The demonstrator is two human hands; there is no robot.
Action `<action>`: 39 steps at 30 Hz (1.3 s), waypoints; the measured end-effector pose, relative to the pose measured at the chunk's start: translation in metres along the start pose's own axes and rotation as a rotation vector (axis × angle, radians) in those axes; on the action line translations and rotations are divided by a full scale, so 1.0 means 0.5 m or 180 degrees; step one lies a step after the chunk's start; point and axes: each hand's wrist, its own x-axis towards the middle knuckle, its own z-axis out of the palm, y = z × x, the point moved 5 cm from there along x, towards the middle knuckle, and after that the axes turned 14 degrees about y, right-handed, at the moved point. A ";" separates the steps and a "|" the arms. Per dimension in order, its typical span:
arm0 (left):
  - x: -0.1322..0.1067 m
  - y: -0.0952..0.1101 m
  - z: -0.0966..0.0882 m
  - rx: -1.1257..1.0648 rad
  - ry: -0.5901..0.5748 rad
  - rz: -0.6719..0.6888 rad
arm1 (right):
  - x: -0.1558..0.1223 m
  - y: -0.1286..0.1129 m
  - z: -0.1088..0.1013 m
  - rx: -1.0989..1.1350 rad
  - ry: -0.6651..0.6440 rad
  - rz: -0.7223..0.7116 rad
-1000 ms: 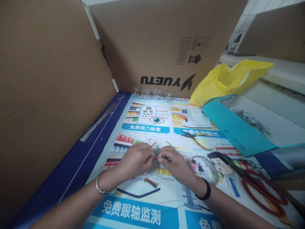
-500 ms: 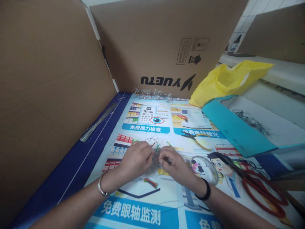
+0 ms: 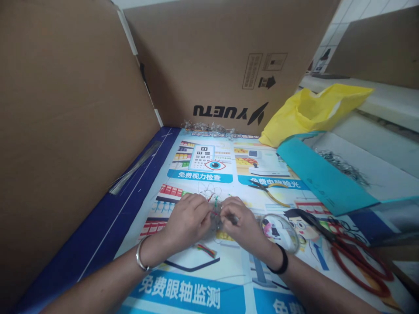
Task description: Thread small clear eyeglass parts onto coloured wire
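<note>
Between my hands is a small tangle of thin wire with red and green bits twisted into it. My left hand pinches at its left side, fingers closed and curled inward. From the right, my right hand pinches the same wire piece with thumb and forefinger. The exact grip points are hidden behind my fingers. Just below, a little bundle of red, green and yellow strips lies on the printed sheet.
Yellow-handled pliers, a coil of wire and red-handled scissors lie at right. A teal box holds wire pieces; beside it is a yellow bag. Straight wires lie at left. Cardboard walls stand behind.
Both hands stay at the wire piece. My right hand has shifted slightly right and its fingers have moved a little; my left hand has turned slightly.
</note>
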 end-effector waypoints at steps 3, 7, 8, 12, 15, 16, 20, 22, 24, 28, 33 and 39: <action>0.001 0.008 -0.003 -0.0147 -0.0049 0.0139 | 0.003 0.000 -0.005 -0.0112 0.0147 -0.0028; 0.007 0.003 -0.008 -0.0249 0.0075 -0.0017 | 0.005 -0.006 -0.007 -0.0175 0.0178 -0.0118; 0.008 0.001 -0.008 -0.0278 0.0087 -0.0043 | 0.006 -0.006 -0.008 -0.0185 0.0199 -0.0126; 0.012 0.003 -0.009 -0.0358 0.0108 -0.0057 | 0.010 -0.003 -0.013 -0.0258 0.0270 -0.0136; 0.018 0.005 -0.015 -0.0450 0.0132 -0.0105 | 0.019 -0.006 -0.015 -0.0300 0.0296 -0.0185; 0.021 0.005 -0.018 -0.0508 0.0141 -0.0132 | 0.024 -0.009 -0.016 -0.0305 0.0309 -0.0210; 0.037 -0.008 -0.030 -0.0843 0.0255 -0.0348 | 0.060 -0.027 -0.021 -0.0336 0.0270 -0.0281; 0.047 -0.017 -0.039 -0.1008 0.0337 -0.0449 | 0.084 -0.036 -0.018 -0.0349 0.0058 -0.0218; 0.056 -0.026 -0.051 -0.1060 0.0398 -0.0552 | 0.106 -0.045 -0.012 -0.0289 -0.0201 -0.0103; 0.068 -0.036 -0.069 -0.1054 0.0449 -0.0688 | 0.142 -0.059 0.004 -0.0306 -0.0368 -0.0101; 0.061 -0.051 -0.060 -0.1201 0.0517 -0.0674 | 0.153 -0.046 0.028 -0.0263 -0.0349 -0.0225; 0.042 -0.069 -0.028 -0.1453 0.0415 -0.0979 | 0.129 -0.024 0.014 -0.0100 -0.0148 -0.0183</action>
